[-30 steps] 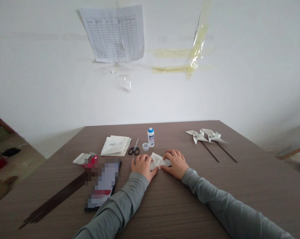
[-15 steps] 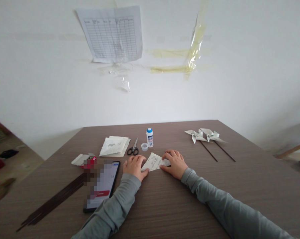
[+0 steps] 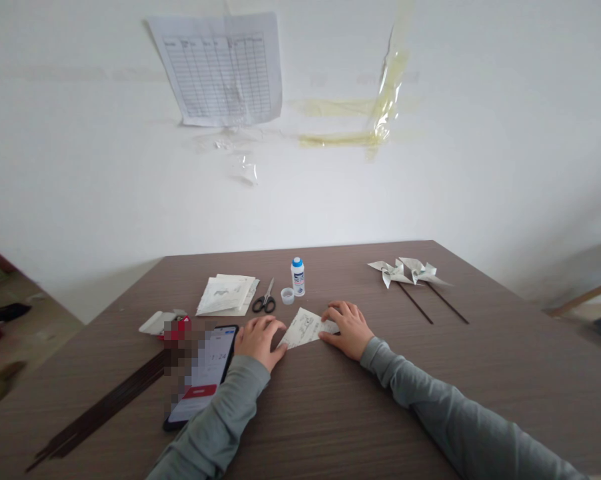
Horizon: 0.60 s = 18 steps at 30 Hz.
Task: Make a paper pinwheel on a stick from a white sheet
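Observation:
A folded piece of printed paper lies on the table between my hands, its outline close to a triangle. My right hand curls over the paper's right corner, with the thumb on it and the fingers bent around its edge. Beside the left corner is my left hand, thumb and fingers apart, the thumb tip at the paper's edge. Just beyond the paper stand a white glue bottle with a blue top and a small clear cap. Black-handled scissors lie left of the cap.
A stack of paper sheets lies behind my left hand. A phone, a red and white box and dark thin sticks lie at the left. Two paper pinwheels on sticks rest at the right, near the wall.
My left hand has shifted left, drawing back from the paper's left part. My right hand stays at the right corner. The view has moved slightly.

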### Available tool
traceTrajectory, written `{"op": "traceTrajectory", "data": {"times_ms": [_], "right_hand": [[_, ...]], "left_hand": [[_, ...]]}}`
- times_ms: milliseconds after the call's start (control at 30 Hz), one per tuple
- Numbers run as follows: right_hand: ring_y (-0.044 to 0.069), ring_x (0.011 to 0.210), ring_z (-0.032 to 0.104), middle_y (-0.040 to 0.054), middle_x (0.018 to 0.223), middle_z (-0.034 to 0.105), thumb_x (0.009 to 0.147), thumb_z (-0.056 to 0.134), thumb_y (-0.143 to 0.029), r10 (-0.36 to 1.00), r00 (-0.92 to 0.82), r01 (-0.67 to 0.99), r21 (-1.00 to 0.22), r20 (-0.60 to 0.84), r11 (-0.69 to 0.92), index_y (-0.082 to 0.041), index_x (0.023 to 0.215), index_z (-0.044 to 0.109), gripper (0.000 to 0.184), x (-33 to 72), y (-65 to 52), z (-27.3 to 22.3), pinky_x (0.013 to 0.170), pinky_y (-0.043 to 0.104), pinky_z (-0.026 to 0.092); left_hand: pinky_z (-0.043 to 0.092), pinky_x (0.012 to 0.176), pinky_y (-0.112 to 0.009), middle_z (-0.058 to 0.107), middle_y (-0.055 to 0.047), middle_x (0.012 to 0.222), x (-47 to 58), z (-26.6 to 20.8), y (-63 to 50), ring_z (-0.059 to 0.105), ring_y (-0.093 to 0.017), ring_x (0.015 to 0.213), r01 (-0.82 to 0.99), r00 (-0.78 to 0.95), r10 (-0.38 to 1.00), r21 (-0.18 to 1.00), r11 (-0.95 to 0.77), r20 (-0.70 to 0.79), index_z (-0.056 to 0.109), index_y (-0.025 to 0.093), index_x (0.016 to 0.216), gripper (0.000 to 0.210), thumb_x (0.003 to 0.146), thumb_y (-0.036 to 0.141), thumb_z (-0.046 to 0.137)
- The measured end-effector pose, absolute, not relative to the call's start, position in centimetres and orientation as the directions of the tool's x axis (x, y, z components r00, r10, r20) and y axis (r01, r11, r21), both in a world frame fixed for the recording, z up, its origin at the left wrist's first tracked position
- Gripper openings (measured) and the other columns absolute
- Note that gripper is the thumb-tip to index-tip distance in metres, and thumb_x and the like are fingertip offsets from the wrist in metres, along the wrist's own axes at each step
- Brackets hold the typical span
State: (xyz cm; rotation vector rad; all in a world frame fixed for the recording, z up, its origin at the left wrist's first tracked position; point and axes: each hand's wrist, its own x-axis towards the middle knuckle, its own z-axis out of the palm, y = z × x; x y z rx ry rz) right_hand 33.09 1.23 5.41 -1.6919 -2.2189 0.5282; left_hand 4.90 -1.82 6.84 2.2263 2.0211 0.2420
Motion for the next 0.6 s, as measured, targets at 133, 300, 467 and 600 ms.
{"op": "traceTrajectory", "data": {"times_ms": [133,300,467,600], "right_hand": [[0.043,0.18,0.057,0.0127,0.184,0.072,0.113,0.087,-0.04,0.964,-0.267,0.853,-0.464,0.004,0.238,-0.034,0.149,0.09,0.037,33.3,1.2,5.7,0.153,0.07,0.041],[0.043,0.18,0.058,0.0118,0.183,0.073,0.112,0.087,-0.04,0.964,-0.266,0.854,-0.463,0.009,0.24,-0.035,0.149,0.09,0.037,33.4,1.2,5.7,0.152,0.071,0.042],[0.043,0.181,0.057,0.0124,0.184,0.072,0.113,0.087,-0.04,0.964,-0.266,0.857,-0.458,0.002,0.237,-0.034,0.151,0.09,0.039,33.6,1.2,5.7,0.154,0.07,0.041],[0.043,0.182,0.057,0.0134,0.186,0.071,0.114,0.086,-0.04,0.962,-0.274,0.856,-0.459,-0.011,0.238,-0.032,0.154,0.089,0.041,33.8,1.2,5.7,0.155,0.069,0.04]], "left_hand": [[0.056,0.144,-0.061,0.085,-0.007,0.178,4.0,6.6,-2.1,0.072,-0.041,0.17,0.975,0.106,0.994,0.194,-0.111,0.038,0.096,0.04,0.146,0.041,0.11,0.025,0.084],[0.051,0.149,-0.064,0.082,-0.006,0.183,3.7,6.7,-2.2,0.069,-0.041,0.174,0.98,0.097,0.995,0.172,-0.101,0.036,0.095,0.041,0.149,0.045,0.11,0.023,0.084],[0.051,0.149,-0.064,0.077,-0.007,0.19,2.9,6.8,-1.9,0.067,-0.042,0.178,0.987,0.082,0.997,0.137,-0.083,0.007,0.092,0.044,0.155,0.052,0.107,0.024,0.089],[0.051,0.15,-0.065,0.074,-0.01,0.193,1.9,6.7,-1.6,0.066,-0.043,0.181,0.991,0.07,0.997,0.114,-0.068,-0.011,0.089,0.041,0.164,0.061,0.105,0.026,0.092]]}}
